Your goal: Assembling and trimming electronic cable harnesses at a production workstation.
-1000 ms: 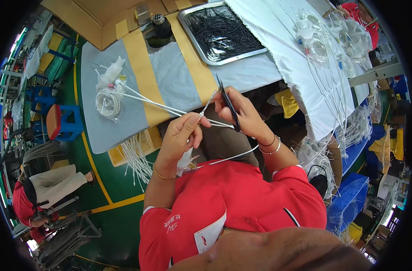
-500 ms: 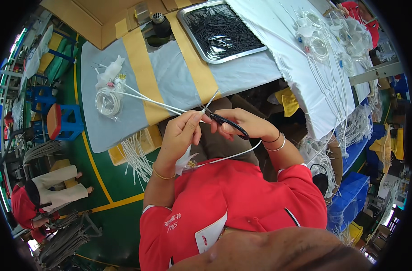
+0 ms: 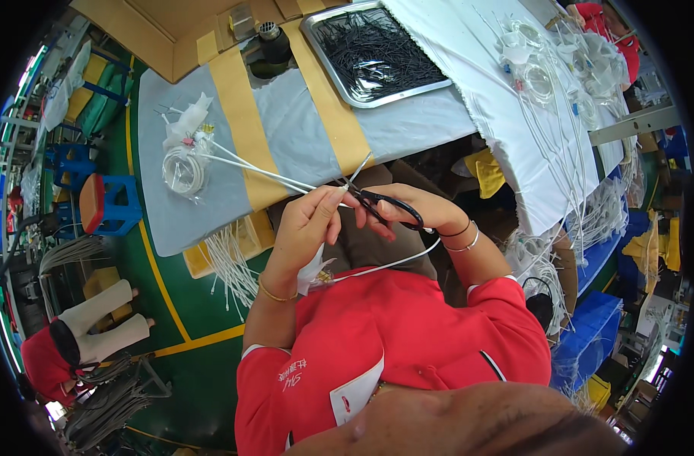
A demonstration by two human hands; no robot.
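Note:
White cables (image 3: pixel 255 169) run from a coiled bundle (image 3: pixel 184 169) on the table to my left hand (image 3: pixel 310 222). Its thumb and fingers are closed on a cable end just off the table's near edge. My right hand (image 3: pixel 415 204) grips black-handled scissors (image 3: pixel 371 197), fingers around the handles. The metal blades point away from me and meet the cable beside my left fingertips; whether they touch the wire is too small to tell. Another white cable (image 3: pixel 389 264) curves below my hands, across the front of my red shirt.
A metal tray (image 3: pixel 352 97) of short black tubes and a black heat gun (image 3: pixel 272 44) stand at the back. White cloth (image 3: pixel 506 144) with cable bundles covers the right side. Below hangs a cable bunch (image 3: pixel 229 262) by a yellow bin (image 3: pixel 255 232). A co-worker (image 3: pixel 50 357) bends at far left.
The scissors' handles have spread wider apart in my right hand. My left hand stays nearly still on the cable. At far left, the co-worker has bent further over.

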